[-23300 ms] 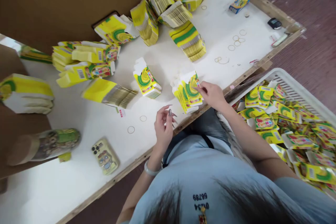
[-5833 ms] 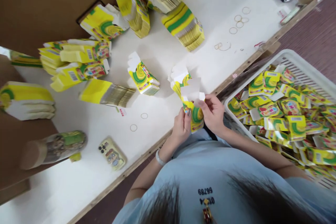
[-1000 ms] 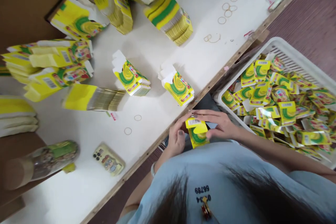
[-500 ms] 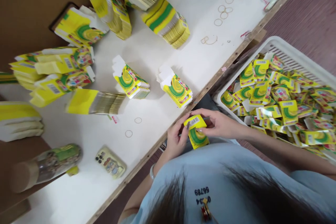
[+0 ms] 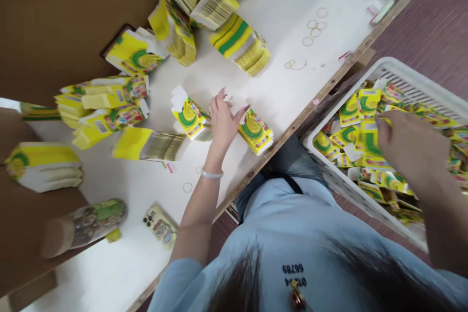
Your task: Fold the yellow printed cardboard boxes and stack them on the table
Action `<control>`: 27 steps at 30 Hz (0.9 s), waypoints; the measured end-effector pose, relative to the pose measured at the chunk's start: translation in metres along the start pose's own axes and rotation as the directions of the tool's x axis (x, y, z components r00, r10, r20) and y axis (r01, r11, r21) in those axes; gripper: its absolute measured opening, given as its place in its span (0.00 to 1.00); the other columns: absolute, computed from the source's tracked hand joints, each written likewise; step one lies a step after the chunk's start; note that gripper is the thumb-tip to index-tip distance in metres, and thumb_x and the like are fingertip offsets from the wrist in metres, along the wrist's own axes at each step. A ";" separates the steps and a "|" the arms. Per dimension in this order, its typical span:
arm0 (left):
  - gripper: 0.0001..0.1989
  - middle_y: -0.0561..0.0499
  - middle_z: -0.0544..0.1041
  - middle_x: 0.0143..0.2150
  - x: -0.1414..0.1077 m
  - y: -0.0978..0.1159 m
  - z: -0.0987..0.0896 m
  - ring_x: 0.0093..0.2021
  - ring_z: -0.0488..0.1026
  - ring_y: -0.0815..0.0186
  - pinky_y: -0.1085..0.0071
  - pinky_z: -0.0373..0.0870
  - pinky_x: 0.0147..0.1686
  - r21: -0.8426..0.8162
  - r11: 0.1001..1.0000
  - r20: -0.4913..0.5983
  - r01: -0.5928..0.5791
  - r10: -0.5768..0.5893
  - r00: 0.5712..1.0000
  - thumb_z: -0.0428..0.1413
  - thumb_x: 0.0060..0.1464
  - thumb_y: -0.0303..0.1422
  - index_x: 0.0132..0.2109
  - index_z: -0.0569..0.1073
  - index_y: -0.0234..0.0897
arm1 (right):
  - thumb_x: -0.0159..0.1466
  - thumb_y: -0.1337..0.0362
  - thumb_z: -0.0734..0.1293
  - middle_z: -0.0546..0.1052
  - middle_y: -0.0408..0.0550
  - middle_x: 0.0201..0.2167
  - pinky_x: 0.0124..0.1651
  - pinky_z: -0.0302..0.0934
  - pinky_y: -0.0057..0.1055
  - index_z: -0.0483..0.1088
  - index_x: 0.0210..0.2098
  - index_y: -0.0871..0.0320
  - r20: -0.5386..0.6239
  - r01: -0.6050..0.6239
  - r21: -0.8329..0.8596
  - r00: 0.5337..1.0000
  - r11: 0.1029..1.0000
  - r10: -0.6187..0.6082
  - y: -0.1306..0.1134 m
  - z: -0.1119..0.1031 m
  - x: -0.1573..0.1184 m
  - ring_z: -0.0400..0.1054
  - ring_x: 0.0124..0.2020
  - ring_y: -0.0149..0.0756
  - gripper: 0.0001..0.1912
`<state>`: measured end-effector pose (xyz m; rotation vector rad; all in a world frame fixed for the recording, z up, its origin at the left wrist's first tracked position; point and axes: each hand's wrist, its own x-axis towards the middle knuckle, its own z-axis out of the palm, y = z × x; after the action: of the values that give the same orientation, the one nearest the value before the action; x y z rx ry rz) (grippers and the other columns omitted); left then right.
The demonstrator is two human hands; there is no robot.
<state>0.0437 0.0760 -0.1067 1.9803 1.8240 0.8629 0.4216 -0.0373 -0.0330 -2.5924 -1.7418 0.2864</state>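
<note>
My left hand [image 5: 224, 119] is over the table with its fingers apart, between two small stacks of flattened yellow-and-green cartons. Its thumb reaches the top end of the right stack [image 5: 256, 130], and its wrist side partly covers the left stack [image 5: 189, 114]. I cannot see anything in its grasp. My right hand [image 5: 413, 148] is blurred above the white plastic basket [image 5: 389, 66], its thumb beside a yellow carton [image 5: 371, 139] on the heap. Its fingers are hidden, so whether it holds a carton cannot be told.
Bundles of flat cartons [image 5: 239, 44] stand along the back of the white table. A phone [image 5: 161, 224], a jar [image 5: 95, 222] and rubber bands [image 5: 314, 32] lie on it. A wooden edge strip [image 5: 292, 126] borders the table beside the basket.
Both hands held a yellow carton at the table edge before. My left hand has moved out to the stacks, my right hand over the basket. The carton is gone from the lap. The view has shifted slightly.
</note>
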 end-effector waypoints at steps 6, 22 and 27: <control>0.07 0.47 0.75 0.40 0.048 -0.016 0.010 0.47 0.71 0.56 0.53 0.67 0.58 0.020 0.998 -0.005 0.053 -0.053 0.999 0.67 0.57 0.31 0.34 0.75 0.38 | 0.71 0.50 0.66 0.79 0.72 0.57 0.69 0.57 0.63 0.68 0.66 0.65 -0.231 0.186 -0.105 0.951 0.977 -0.206 0.001 0.007 0.002 0.73 0.60 0.66 0.32; 0.17 0.52 0.77 0.32 0.005 0.047 -0.067 0.31 0.75 0.67 0.69 0.73 0.32 -0.270 0.943 -0.401 -0.196 0.075 0.913 0.58 0.66 0.48 0.41 0.76 0.39 | 0.75 0.46 0.61 0.81 0.57 0.51 0.54 0.74 0.40 0.67 0.60 0.56 -0.475 0.674 0.667 0.712 0.316 -0.517 -0.234 0.091 0.006 0.78 0.49 0.43 0.24; 0.45 0.41 0.65 0.74 -0.039 0.053 -0.036 0.72 0.66 0.47 0.52 0.72 0.66 -0.556 0.775 -0.078 -0.301 0.312 0.947 0.57 0.56 0.65 0.72 0.61 0.47 | 0.78 0.50 0.55 0.79 0.56 0.52 0.60 0.72 0.38 0.67 0.60 0.58 -0.506 0.626 0.743 0.756 0.235 -0.414 -0.214 0.080 -0.007 0.76 0.54 0.40 0.22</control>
<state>0.0627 0.0249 -0.0553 1.8830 1.0521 1.2963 0.2103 0.0310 -0.0878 -1.1187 -1.5848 0.6599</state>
